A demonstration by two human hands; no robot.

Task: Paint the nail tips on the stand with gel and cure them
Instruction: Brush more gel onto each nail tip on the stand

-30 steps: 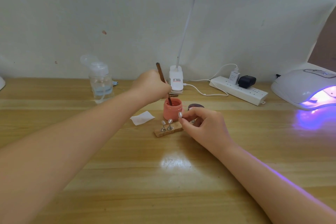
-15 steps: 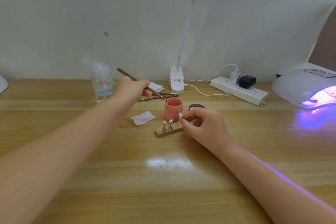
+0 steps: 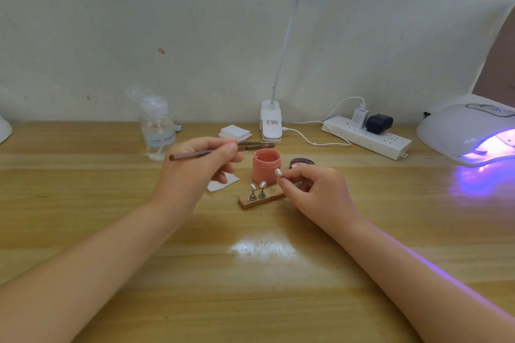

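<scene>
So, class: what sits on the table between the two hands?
In the head view, the open pink gel pot stands between the left hand and the right hand, with the wooden stand and two nail tips just nearer.

I see a desk [image 3: 111, 231] of honey-yellow wood with long pale grain stripes. The open gel jar [image 3: 266, 166] is salmon pink — its gel the same shade. The brush [image 3: 200, 154] handle is reddish brown. The nail tips [image 3: 257, 186] look pearly silver on a tan wooden stand [image 3: 260, 199]. The curing lamp [image 3: 468, 131] is white and glows violet, staining the desk purple. The power strip [image 3: 367, 140] is white — one black plug [image 3: 379, 123] on it.
</scene>
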